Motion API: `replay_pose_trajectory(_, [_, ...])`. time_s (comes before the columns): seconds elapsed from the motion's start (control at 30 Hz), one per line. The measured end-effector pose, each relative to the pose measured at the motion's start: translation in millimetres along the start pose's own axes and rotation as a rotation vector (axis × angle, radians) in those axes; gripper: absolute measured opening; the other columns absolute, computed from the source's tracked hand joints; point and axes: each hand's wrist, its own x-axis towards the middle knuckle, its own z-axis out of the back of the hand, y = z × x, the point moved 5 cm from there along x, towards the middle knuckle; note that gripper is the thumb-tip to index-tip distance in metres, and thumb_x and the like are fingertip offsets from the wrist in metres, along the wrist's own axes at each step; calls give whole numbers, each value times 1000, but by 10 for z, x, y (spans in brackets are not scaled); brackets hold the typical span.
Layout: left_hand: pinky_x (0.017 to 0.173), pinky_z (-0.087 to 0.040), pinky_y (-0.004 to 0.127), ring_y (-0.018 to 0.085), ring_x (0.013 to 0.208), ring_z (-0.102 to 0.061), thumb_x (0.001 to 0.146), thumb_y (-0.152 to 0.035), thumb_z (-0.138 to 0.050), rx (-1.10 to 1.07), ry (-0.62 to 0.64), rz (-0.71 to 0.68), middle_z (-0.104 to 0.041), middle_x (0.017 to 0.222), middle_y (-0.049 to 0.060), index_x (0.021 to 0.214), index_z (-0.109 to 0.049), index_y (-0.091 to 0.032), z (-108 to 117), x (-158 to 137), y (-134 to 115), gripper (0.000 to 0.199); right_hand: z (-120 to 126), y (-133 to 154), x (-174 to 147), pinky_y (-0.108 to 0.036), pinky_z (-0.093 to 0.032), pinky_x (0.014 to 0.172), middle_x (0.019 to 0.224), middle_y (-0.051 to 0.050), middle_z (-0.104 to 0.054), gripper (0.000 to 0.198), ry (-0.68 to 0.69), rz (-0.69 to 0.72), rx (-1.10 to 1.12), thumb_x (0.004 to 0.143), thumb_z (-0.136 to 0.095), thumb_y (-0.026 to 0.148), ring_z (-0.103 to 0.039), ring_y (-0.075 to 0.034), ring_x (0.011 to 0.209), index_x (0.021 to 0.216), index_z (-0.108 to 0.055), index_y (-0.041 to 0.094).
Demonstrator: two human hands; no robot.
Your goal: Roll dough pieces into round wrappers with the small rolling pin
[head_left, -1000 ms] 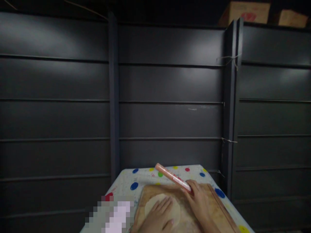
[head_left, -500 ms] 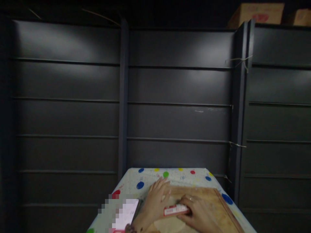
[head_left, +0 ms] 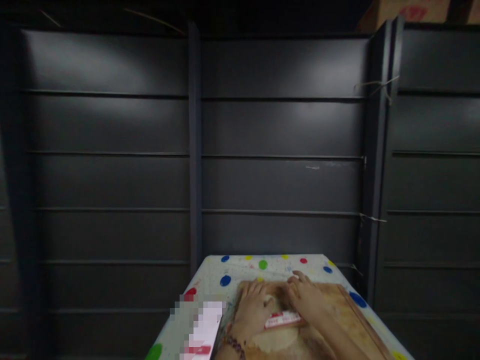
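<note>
On the wooden board lies a pale, flat, roundish sheet that looks like rolled dough. Across it rests a short bar with a red and white label; whether it is a box or a labelled roller I cannot tell. My left hand is palm down at the bar's left end, fingers apart and pointing away from me. My right hand reaches past the right end, its fingers stretched towards the board's far edge. The hands hide both ends of the bar and part of the sheet.
A white cloth with coloured dots covers the table. Left of the board lies a phone-like device with a bright screen, partly pixelated. Dark metal panels stand behind the table, and a cardboard box sits on top at the right.
My right hand has come off the labelled bar and moved forward, its fingers straightening. My left hand stays beside the bar. The whole view has shifted slightly.
</note>
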Motion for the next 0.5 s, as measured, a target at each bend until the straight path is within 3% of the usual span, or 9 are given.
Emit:
replay_pose_trajectory(0.17, [119, -23, 38, 23, 140, -37, 91, -35, -37, -25, -21, 33, -52, 147, 7, 137, -52, -19, -33, 135, 102, 52, -176, -10, 51, -41, -35, 107, 128, -10, -66, 43, 92, -11, -117, 100, -31, 37, -55, -27, 124, 118, -68, 23])
replay_pose_trajectory(0.27, [116, -28, 41, 26, 135, -44, 85, -36, -45, -22, 3, 91, -55, 144, 11, 138, -51, -15, -57, 158, 141, 58, -253, -45, -44, -51, -28, 110, 138, -12, -59, 42, 94, 3, -160, 98, -36, 31, -48, -32, 131, 129, -63, 23])
replay_pose_trajectory(0.4, [121, -17, 49, 29, 140, -37, 87, -40, -45, -1, -17, 50, -52, 146, 7, 134, -56, -21, -61, -50, 47, 52, -267, 12, -315, -59, -24, 112, 148, -11, -49, 49, 56, 110, -259, 94, -41, 22, -46, -36, 134, 141, -53, 25])
replay_pose_trajectory(0.5, [122, -12, 51, 28, 146, -27, 93, -40, -37, 12, -52, -19, -45, 152, 5, 137, -54, -23, -32, -246, -55, 50, -216, 46, -503, -59, -22, 114, 148, -8, -49, 49, -3, 105, -238, 97, -34, 26, -43, -34, 136, 144, -49, 27])
